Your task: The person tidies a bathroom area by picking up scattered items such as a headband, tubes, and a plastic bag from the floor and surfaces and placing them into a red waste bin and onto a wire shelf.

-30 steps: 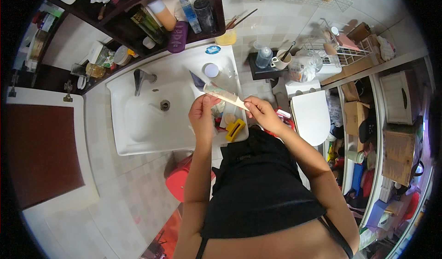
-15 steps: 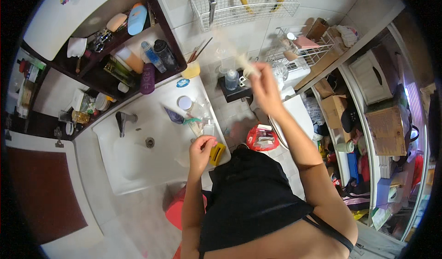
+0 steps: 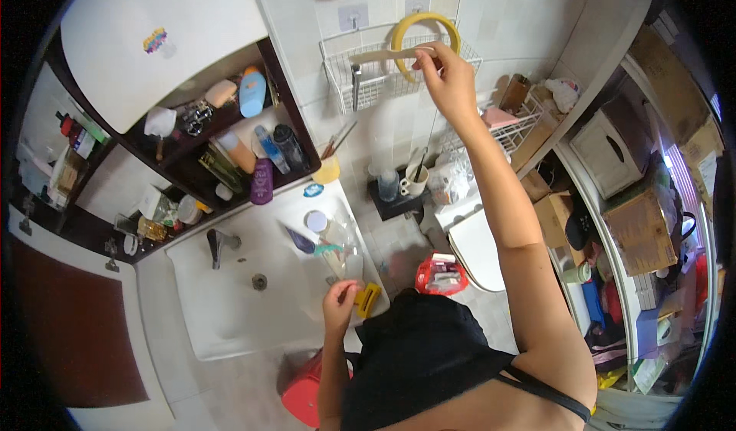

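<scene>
Comb (image 3: pixel 387 54) in right hand (image 3: pixel 448 82) — over wire basket (image 3: pixel 360 86)

The scene is evenly and fairly brightly lit, with soft diffuse light and no hard shadows; the pale tiled wall (image 3: pixel 383 136) and the white ceramic washbasin (image 3: pixel 245 293) reflect it cleanly, without strong glare. A bright patch burns at the far right rim, near the stacked brown cardboard boxes (image 3: pixel 644 224). Fisheye distortion is heavy: the dark wooden shelf unit (image 3: pixel 230 163) and the tile lines bow outward, and a black vignette rings the frame. The centre is reasonably sharp, while the raised right hand (image 3: pixel 448 82) shows slight motion softness and detail smears toward the edges.
</scene>
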{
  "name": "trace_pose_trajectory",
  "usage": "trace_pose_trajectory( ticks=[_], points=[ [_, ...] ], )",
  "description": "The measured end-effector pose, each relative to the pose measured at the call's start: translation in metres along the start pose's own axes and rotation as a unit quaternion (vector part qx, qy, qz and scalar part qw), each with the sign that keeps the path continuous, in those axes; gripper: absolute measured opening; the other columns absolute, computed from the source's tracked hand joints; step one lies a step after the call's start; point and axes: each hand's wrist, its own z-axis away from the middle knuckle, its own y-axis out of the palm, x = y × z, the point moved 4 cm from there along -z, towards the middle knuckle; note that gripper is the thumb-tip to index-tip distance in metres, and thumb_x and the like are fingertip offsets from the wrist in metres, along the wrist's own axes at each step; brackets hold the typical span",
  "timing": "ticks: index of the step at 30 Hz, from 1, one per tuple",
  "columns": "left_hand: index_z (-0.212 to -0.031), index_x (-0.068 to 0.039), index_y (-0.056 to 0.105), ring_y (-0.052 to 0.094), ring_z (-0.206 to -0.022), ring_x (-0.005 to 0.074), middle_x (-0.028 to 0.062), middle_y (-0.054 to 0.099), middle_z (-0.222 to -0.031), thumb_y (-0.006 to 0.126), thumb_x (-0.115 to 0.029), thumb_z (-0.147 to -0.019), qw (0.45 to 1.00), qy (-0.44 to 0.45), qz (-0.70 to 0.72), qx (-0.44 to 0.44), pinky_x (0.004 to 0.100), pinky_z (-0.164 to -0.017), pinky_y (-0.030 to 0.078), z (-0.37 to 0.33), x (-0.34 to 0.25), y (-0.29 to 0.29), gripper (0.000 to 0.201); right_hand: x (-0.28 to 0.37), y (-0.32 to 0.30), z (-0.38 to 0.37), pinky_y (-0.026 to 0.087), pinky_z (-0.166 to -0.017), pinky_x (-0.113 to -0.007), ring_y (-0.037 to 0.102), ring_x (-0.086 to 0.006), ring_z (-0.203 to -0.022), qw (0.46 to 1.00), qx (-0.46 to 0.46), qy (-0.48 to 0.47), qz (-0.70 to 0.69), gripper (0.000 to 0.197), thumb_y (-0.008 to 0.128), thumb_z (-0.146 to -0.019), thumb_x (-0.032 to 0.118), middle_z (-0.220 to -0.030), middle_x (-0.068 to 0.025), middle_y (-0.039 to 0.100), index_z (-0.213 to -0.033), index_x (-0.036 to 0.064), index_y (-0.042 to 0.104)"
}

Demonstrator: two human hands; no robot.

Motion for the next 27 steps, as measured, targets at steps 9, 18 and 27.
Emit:
trace_pose_trajectory(
  ticks=[9,18,27],
  points=[
    [-0.105,-0.002,0.064,0.061,-0.082,0.0107,0.0041,0.064,-0.091,0.057,-0.013,-0.095,0.999,-0.014,0.045,-0.021,0.0252,-0.068,0.054,0.007,0.013,-0.006,0.016,-0.001,0.038,-0.029,0.048,-0.059,-0.043,0.063,-0.0324,-0.067,0.997,0.065,-0.036,0.037,0.021,0.060,-0.088,0.027,-0.070,-0.0126,0.065,-0.092,0.0066,0.063],
    [-0.104,-0.003,0.063,0.061,-0.084,0.0103,0.0031,0.064,-0.092,0.056,-0.013,-0.096,0.998,-0.020,0.058,-0.017,0.0238,-0.069,0.052,0.006,0.023,-0.006,0.015,0.000,0.053,-0.045,0.050,-0.064,-0.032,0.066,-0.0221,-0.066,0.997,0.069,-0.031,0.035,0.028,0.059,-0.092,0.027,-0.074,-0.0116,0.068,-0.093,-0.0001,0.063],
    [-0.101,0.000,0.063,0.062,-0.084,0.0123,0.0049,0.065,-0.091,0.056,-0.010,-0.095,0.998,-0.021,0.039,-0.034,0.0250,-0.077,0.050,0.019,0.019,-0.002,0.014,-0.055,0.073,-0.062,0.051,-0.074,-0.044,0.065,-0.0368,-0.082,0.972,0.188,0.045,0.136,0.030,0.059,-0.083,0.032,-0.087,-0.0180,0.068,-0.093,0.0046,0.065]
  ],
)
